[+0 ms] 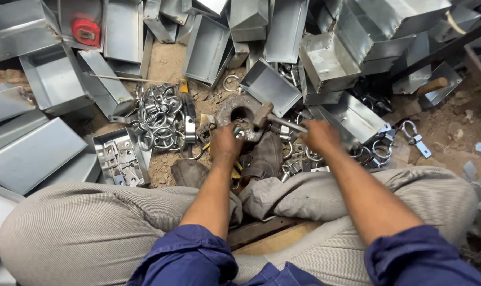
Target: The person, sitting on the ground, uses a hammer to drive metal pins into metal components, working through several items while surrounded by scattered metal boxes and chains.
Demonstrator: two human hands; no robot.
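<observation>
I sit cross-legged on a dirt floor. My left hand (225, 145) pinches a small metal ring fitting (239, 132) against a round rusty iron block with a hole (242, 111). My right hand (320, 136) grips the handle of a hammer (269, 117), whose head rests over the block's right edge. Loose metal rings with flat tabs (158, 119) lie heaped to the left of the block, and more rings (378, 151) lie to the right of my right hand.
Many folded galvanised sheet-metal trays (55, 79) ring the spot on the left, back and right. One small tray (105, 140) holds several small metal clips. A red tape measure (85, 30) lies in a tray at back left. A screwdriver (186, 100) lies by the rings.
</observation>
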